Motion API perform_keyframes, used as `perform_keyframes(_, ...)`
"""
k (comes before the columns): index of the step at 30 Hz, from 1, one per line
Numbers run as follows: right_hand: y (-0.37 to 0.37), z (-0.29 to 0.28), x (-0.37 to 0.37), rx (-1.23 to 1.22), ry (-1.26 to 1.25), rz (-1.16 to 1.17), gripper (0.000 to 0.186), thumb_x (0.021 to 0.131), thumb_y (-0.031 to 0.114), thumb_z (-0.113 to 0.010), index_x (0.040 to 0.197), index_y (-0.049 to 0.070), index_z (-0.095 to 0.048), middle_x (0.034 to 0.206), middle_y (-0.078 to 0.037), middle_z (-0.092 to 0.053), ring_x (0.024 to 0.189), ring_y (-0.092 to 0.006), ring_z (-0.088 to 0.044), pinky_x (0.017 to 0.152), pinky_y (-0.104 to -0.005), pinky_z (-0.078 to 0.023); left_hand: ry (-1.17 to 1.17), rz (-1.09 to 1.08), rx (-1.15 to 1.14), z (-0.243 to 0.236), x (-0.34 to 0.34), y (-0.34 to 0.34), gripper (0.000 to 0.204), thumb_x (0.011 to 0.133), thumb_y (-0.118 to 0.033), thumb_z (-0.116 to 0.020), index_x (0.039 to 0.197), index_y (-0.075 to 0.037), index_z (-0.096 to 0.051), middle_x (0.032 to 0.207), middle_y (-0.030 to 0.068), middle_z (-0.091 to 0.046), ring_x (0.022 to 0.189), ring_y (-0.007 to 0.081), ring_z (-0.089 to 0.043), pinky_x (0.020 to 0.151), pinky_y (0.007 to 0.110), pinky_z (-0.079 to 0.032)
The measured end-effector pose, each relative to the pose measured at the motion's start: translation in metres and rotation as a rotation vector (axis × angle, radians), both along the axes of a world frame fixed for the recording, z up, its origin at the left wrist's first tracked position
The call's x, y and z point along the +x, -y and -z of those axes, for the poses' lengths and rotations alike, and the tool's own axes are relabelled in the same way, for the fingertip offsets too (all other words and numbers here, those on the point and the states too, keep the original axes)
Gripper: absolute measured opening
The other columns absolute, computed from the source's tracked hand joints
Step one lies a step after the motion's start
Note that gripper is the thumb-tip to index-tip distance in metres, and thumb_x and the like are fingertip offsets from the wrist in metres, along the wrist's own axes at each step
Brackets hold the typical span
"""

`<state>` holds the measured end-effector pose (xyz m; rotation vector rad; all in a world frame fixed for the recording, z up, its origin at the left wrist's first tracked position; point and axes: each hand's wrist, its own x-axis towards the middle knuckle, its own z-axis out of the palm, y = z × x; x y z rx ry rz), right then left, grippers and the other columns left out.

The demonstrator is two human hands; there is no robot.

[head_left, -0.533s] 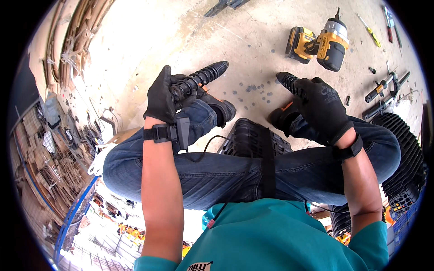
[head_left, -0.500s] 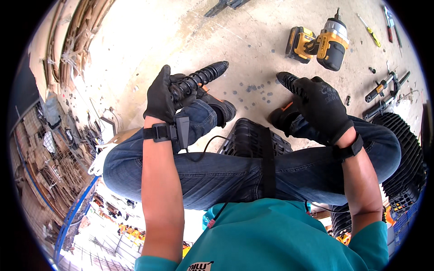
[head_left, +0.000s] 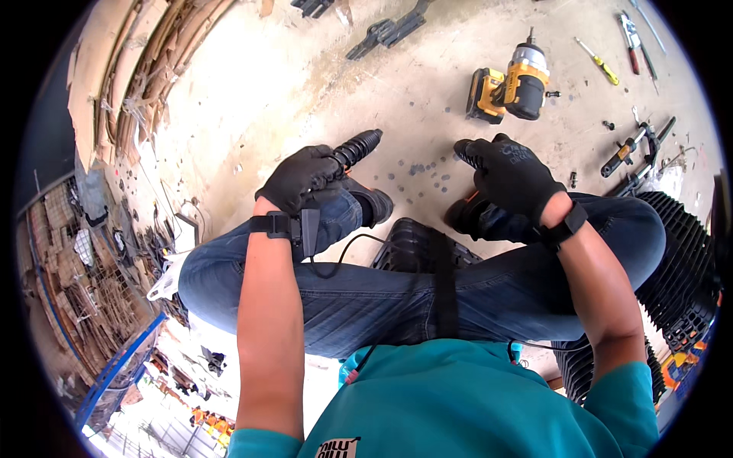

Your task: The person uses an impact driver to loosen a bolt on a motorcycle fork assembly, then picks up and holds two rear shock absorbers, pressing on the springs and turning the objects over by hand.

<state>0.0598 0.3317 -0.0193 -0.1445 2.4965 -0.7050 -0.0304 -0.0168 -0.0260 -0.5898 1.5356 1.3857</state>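
Note:
My left hand (head_left: 296, 179), in a black glove, is wrapped round a black shock absorber (head_left: 357, 149) with a coil spring. Its far end points up and to the right, above my left shoe. My right hand (head_left: 518, 177), gloved too, is closed round a second black ribbed piece that looks like another shock absorber (head_left: 469, 154). Only its tip and a few coils show past the fingers, above my right shoe; the glove hides the rest. The two pieces are apart, held over the floor in front of my bent legs.
A yellow-and-black cordless impact driver (head_left: 513, 84) stands ahead on the right. Beyond it lie a yellow-handled screwdriver (head_left: 599, 61) and red-handled pliers (head_left: 631, 46). Black metal parts (head_left: 388, 32) are at the far side. Stacked cardboard (head_left: 126, 69) is at left, ribbed black plastic (head_left: 679, 267) at right.
My left hand has turned, its back now facing up over the shock absorber. My right hand has moved slightly left with its piece. The view has shifted, showing more floor at the far side.

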Motion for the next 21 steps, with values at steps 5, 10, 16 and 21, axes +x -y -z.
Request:
perform_keyframes(5,-0.003,0.003,-0.014,-0.161,0.001,-0.029,0.032,0.081,0.006,-0.061,0.112,0.007,-0.065,0.093,-0.016,-0.068,0.091,-0.035,-0.065,0.078,-0.0405,-0.052,-0.916,0.63,0.023,-0.006,0.005,0.017,0.035,0.082,-0.005,-0.073,0.114,0.001,-0.061,0.103,0.0122,-0.066,0.083,0.0193,-0.067,0.072,0.029,-0.057)
perform_keyframes(10,0.01,-0.011,-0.013,-0.281,-0.184,0.076,0.022,0.079,0.007,-0.062,0.101,0.005,-0.062,0.09,-0.018,-0.065,0.09,-0.0358,-0.064,0.079,-0.0428,-0.051,-0.412,-0.019,0.303,-0.089,0.015,0.014,0.032,0.099,-0.015,-0.056,0.126,0.002,-0.055,0.1,0.011,-0.064,0.081,0.0158,-0.065,0.07,0.026,-0.056)
perform_keyframes(16,0.035,0.003,-0.02,-0.254,-0.407,0.04,0.028,0.076,0.004,-0.061,0.103,0.006,-0.062,0.096,-0.018,-0.059,0.089,-0.037,-0.061,0.08,-0.0447,-0.05,-0.51,-0.195,0.596,-0.145,0.026,0.024,0.054,0.099,-0.035,-0.051,0.14,0.0,-0.041,0.109,0.0166,-0.06,0.07,0.013,-0.059,0.052,0.02,-0.045)
perform_keyframes(21,0.031,-0.039,-0.041,-0.467,-0.205,0.262,0.017,0.086,0.016,-0.065,0.099,0.004,-0.065,0.087,-0.016,-0.067,0.08,-0.0273,-0.066,0.074,-0.0381,-0.052,-0.513,-0.304,0.809,-0.149,0.055,0.017,0.062,0.095,-0.034,-0.057,0.144,-0.002,-0.036,0.112,0.0241,-0.058,0.066,0.0155,-0.061,0.045,0.021,-0.044)
